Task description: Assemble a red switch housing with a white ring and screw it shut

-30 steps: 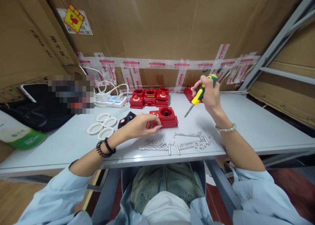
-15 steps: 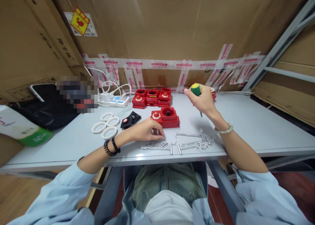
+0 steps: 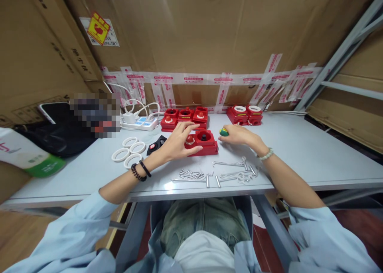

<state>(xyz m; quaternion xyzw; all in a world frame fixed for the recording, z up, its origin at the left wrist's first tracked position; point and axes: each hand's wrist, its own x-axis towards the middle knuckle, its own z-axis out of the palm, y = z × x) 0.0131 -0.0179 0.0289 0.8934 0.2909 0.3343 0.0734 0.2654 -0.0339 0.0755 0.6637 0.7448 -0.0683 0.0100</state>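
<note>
A red housing [image 3: 209, 147] with a round opening and a red knob lies in the middle of the table. My left hand [image 3: 179, 145] reaches over its left end, thumb and fingers spread apart; whether it touches the housing I cannot tell. My right hand [image 3: 239, 135] is closed around a screwdriver with a green and yellow handle [image 3: 223, 132], just right of the housing. The screwdriver's shaft is hidden. In front of the housing lie a small pile of screws [image 3: 191, 173] and several metal rods and chain-like parts [image 3: 231, 164].
Behind are several red housings [image 3: 169, 123] on the left and two with white rings [image 3: 247, 115] on the right. White rings [image 3: 120, 155], black parts [image 3: 153, 147] and a power strip [image 3: 143, 124] lie to the left. A cardboard wall [image 3: 191, 34] stands behind the table.
My left hand has moved up from the screws to the housing and its fingers have spread. My right hand has lowered the screwdriver leftward, uncovering the two red housings behind it.
</note>
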